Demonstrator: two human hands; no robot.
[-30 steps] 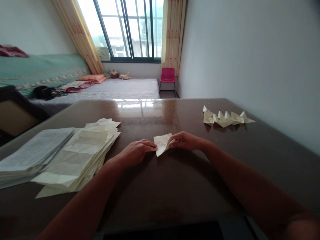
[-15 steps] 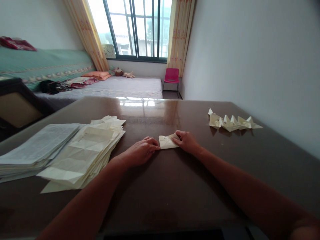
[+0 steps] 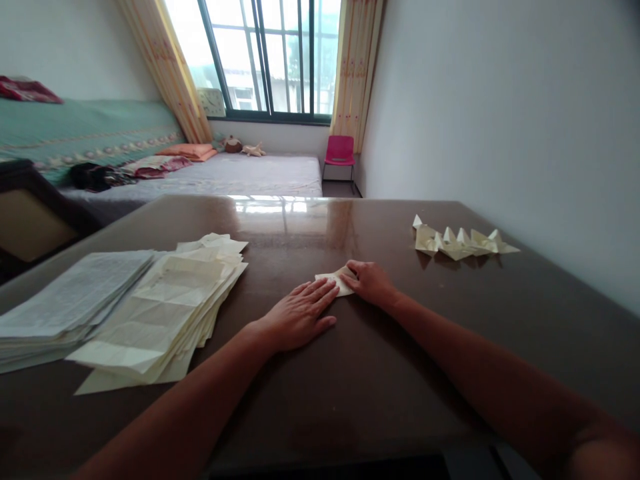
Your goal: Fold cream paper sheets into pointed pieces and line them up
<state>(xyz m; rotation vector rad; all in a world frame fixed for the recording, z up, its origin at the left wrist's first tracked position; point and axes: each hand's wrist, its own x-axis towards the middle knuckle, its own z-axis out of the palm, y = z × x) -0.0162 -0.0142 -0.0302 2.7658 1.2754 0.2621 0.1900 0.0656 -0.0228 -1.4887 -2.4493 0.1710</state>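
Tabletop (image 3: 350, 380): across it, the left hand (image 3: 300, 315) has gone from curled at the left corner of the folded paper (image 3: 345, 290) half a second ago to lying flat over its left part; the right hand (image 3: 374, 283) has hardly shifted.
Paper stacks: creased cream sheets (image 3: 173, 293) and grey printed sheets (image 3: 75, 290), side by side at the left of the frame.
Pointed paper shapes (image 3: 454, 250): cream, clustered at the right of the frame.
Left hand: open, palm down, fingers stretched onto the paper; pressing seems the step, best done with firm, even strokes along the fold.
Right hand: thumb and fingers closed on the paper's right end; a steady pinch should keep the layers from slipping.
Folded paper: just below and right of the frame's centre, cream, small, doubled over, partly covered by both hands.
Paper edges: mostly hidden, so I cannot tell whether they line up; worth checking before creasing hard.
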